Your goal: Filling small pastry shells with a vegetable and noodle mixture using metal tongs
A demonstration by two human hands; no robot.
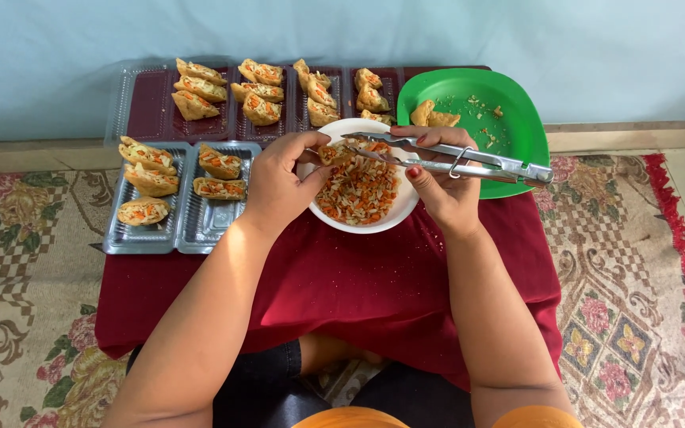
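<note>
Over the white bowl (358, 208), left hand (279, 186) pinches a fried pocket (334, 153); right hand (441, 186) grips metal tongs (453, 158). Overfilling could likely split the pocket, spilling shredded filling (356, 192) beside the bowl.

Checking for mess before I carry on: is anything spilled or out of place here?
Only small things. Crumbs lie scattered on the green plate beside the last two unfilled pieces, and a few specks dot the red cloth beside the white bowl. The filled pieces sit in rows in the clear trays.
</note>
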